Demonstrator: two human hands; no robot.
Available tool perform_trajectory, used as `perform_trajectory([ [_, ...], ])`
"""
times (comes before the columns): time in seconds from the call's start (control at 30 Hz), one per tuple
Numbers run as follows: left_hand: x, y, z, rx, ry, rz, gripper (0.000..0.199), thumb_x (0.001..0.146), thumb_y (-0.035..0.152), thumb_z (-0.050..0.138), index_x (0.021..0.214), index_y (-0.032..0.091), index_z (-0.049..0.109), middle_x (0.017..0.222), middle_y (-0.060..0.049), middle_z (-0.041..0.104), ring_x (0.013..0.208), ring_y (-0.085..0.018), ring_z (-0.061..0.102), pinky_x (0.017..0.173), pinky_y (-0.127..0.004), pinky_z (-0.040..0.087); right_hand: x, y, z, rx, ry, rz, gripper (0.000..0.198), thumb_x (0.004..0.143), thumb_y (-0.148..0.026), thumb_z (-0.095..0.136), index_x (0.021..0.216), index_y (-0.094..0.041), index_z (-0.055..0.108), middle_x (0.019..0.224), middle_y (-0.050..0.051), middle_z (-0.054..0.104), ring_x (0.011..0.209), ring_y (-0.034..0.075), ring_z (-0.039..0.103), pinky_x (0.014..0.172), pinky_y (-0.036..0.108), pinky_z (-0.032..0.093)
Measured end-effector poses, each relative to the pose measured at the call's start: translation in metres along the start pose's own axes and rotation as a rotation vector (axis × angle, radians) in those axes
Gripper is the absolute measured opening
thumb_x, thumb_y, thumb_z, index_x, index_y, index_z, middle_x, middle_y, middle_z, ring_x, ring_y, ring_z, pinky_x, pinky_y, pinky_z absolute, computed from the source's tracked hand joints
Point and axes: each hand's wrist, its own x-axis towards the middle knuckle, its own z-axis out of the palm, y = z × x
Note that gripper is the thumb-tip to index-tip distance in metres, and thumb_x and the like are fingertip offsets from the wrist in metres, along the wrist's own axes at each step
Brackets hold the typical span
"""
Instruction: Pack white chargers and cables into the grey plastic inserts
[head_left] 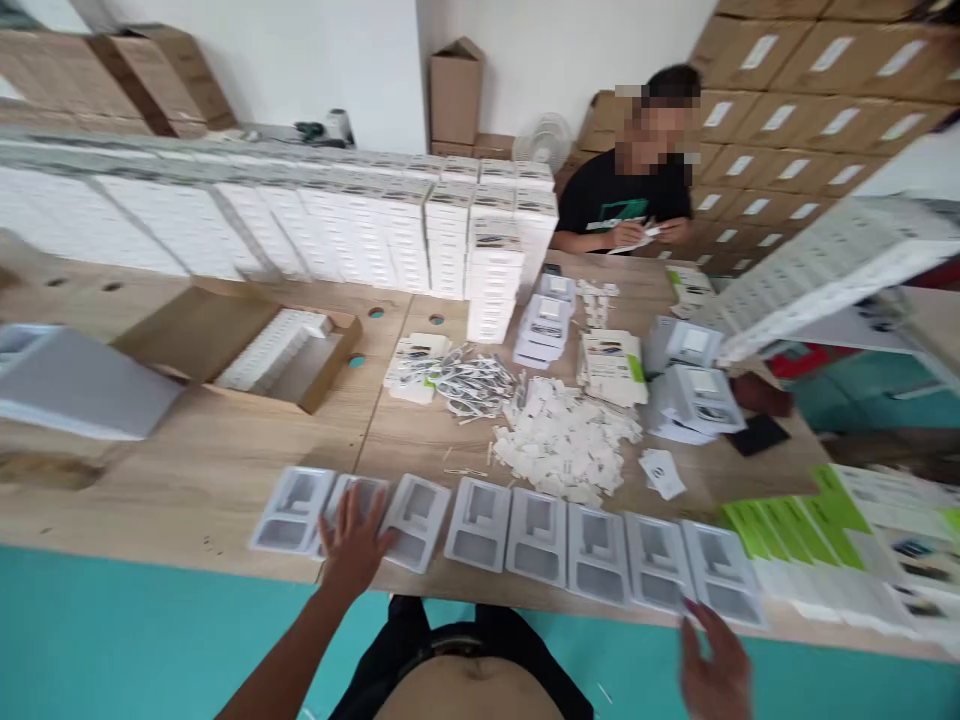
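A row of several grey plastic insert trays (478, 524) lies along the table's front edge, each with moulded compartments. My left hand (352, 545) rests with spread fingers over the second tray from the left, partly covering it, and its thumb reaches the third tray (415, 522). At the row's right end, my right hand (714, 655) is beside the near edge of the last trays (724, 570), fingers apart and somewhat blurred. Nothing shows in either hand. Beyond the trays lie a heap of small white pieces (568, 438) and a bundle of white cables (472, 382).
White boxes (495, 290) are stacked along the far side. An open carton (300, 365) stands at left, with a tall stack of trays (82, 380) beyond it. Green-and-white boxes (802, 535) lie at right. A co-worker (630, 200) sits across the table holding something white.
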Motion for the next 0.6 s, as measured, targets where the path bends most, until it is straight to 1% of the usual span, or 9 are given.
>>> perform_trajectory([
  [0.03, 0.002, -0.005, 0.002, 0.02, 0.0, -0.008, 0.062, 0.093, 0.051, 0.043, 0.15, 0.029, 0.032, 0.163, -0.013, 0.01, 0.149, -0.034, 0.003, 0.112, -0.066, -0.003, -0.008, -0.015, 0.006, -0.009, -0.034, -0.098, 0.068, 0.081, -0.07, 0.036, 0.107, -0.016, 0.067, 0.118, 0.022, 0.063, 0.118, 0.039, 0.055, 0.106, 0.06, 0.04],
  [0.1, 0.009, -0.013, 0.004, 0.047, -0.02, -0.007, 0.062, 0.094, 0.052, 0.04, 0.15, 0.028, 0.03, 0.162, -0.015, 0.011, 0.149, -0.034, 0.005, 0.111, -0.068, 0.0, -0.021, -0.054, 0.034, -0.039, -0.211, -0.261, 0.052, 0.089, -0.055, 0.039, 0.122, -0.022, 0.062, 0.135, 0.014, 0.056, 0.131, 0.033, 0.046, 0.109, 0.055, 0.038],
  [0.17, 0.015, -0.017, 0.003, 0.054, -0.035, 0.0, 0.062, 0.094, 0.052, 0.037, 0.151, 0.028, 0.029, 0.162, -0.015, 0.013, 0.148, -0.035, 0.008, 0.109, -0.07, 0.003, -0.03, -0.094, 0.068, -0.112, -0.37, -0.388, 0.049, 0.093, -0.046, 0.04, 0.138, -0.03, 0.048, 0.154, 0.006, 0.038, 0.144, 0.032, 0.027, 0.114, 0.055, 0.03],
  [0.23, 0.02, -0.019, 0.001, 0.047, -0.034, 0.006, 0.061, 0.095, 0.051, 0.034, 0.151, 0.027, 0.029, 0.161, -0.016, 0.012, 0.148, -0.036, 0.009, 0.108, -0.072, 0.005, -0.038, -0.125, 0.095, -0.193, -0.477, -0.436, 0.055, 0.091, -0.044, 0.047, 0.144, -0.034, 0.038, 0.161, 0.003, 0.023, 0.148, 0.033, 0.016, 0.117, 0.056, 0.024],
  [0.3, 0.023, -0.021, 0.0, 0.046, -0.048, 0.021, 0.061, 0.095, 0.051, 0.033, 0.151, 0.027, 0.03, 0.161, -0.018, 0.012, 0.147, -0.036, 0.009, 0.106, -0.073, 0.008, -0.045, -0.144, 0.112, -0.247, -0.553, -0.438, 0.063, 0.088, -0.046, 0.052, 0.147, -0.036, 0.031, 0.162, 0.003, 0.018, 0.149, 0.034, 0.012, 0.118, 0.057, 0.018],
  [0.37, 0.025, -0.024, 0.0, 0.064, -0.078, 0.03, 0.062, 0.094, 0.053, 0.033, 0.15, 0.027, 0.03, 0.161, -0.018, 0.012, 0.147, -0.037, 0.01, 0.105, -0.073, 0.011, -0.05, -0.15, 0.118, -0.257, -0.599, -0.447, 0.069, 0.087, -0.05, 0.054, 0.148, -0.037, 0.026, 0.162, 0.004, 0.017, 0.149, 0.034, 0.011, 0.119, 0.058, 0.014],
  [0.43, 0.027, -0.027, 0.001, 0.088, -0.101, 0.025, 0.063, 0.094, 0.054, 0.032, 0.15, 0.027, 0.03, 0.161, -0.018, 0.012, 0.147, -0.036, 0.011, 0.106, -0.072, 0.011, -0.051, -0.147, 0.118, -0.245, -0.606, -0.465, 0.069, 0.087, -0.054, 0.051, 0.149, -0.038, 0.023, 0.163, 0.003, 0.014, 0.149, 0.034, 0.009, 0.119, 0.058, 0.014],
  [0.5, 0.028, -0.029, 0.002, 0.097, -0.091, 0.021, 0.064, 0.093, 0.055, 0.032, 0.15, 0.027, 0.031, 0.161, -0.017, 0.013, 0.147, -0.035, 0.01, 0.107, -0.07, 0.009, -0.048, -0.136, 0.113, -0.25, -0.55, -0.443, 0.066, 0.089, -0.056, 0.047, 0.148, -0.038, 0.024, 0.163, 0.002, 0.009, 0.149, 0.034, 0.007, 0.118, 0.059, 0.014],
  [0.6, 0.027, -0.031, 0.001, 0.079, -0.001, -0.01, 0.068, 0.09, 0.06, 0.028, 0.148, 0.025, 0.034, 0.161, -0.015, 0.015, 0.147, -0.035, 0.012, 0.11, -0.068, 0.007, -0.039, -0.11, 0.101, -0.305, -0.391, -0.291, 0.062, 0.092, -0.057, 0.038, 0.149, -0.033, 0.026, 0.163, 0.005, 0.008, 0.149, 0.036, 0.004, 0.117, 0.062, 0.014],
])
